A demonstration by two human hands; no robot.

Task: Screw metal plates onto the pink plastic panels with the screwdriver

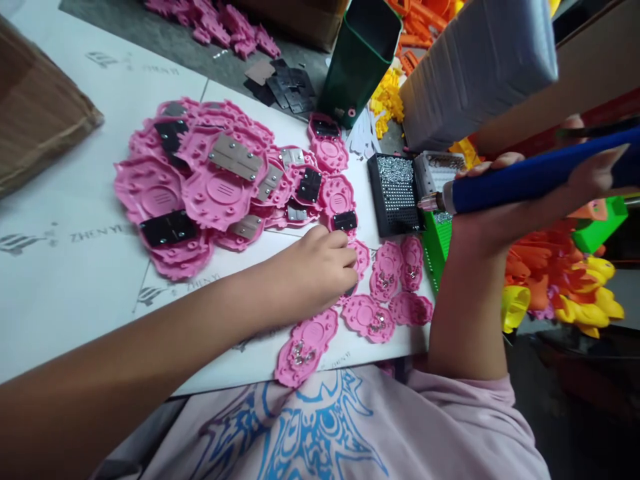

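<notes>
My left hand [320, 270] is closed, its curled fingertips on a pink plastic shell [361, 257] that the hand partly covers. A bit of black plate shows below those fingers. My right hand [540, 193] is wrapped round a blue electric screwdriver [520, 175]. The driver's tip points left, over the edge of a black screw tray [395, 193] with rows of small screws. Several pink shells with shiny metal contacts [370, 317] lie in front of me. To the left is a heap of pink shells [220, 180] with black or silver plates screwed on.
A green bin [360, 63] stands behind the tray, with loose black plates [290, 87] beside it. A tall white stack [475, 73] rises at the back right. A cardboard box [40, 107] sits at left. Orange and yellow parts [590, 293] are piled at right.
</notes>
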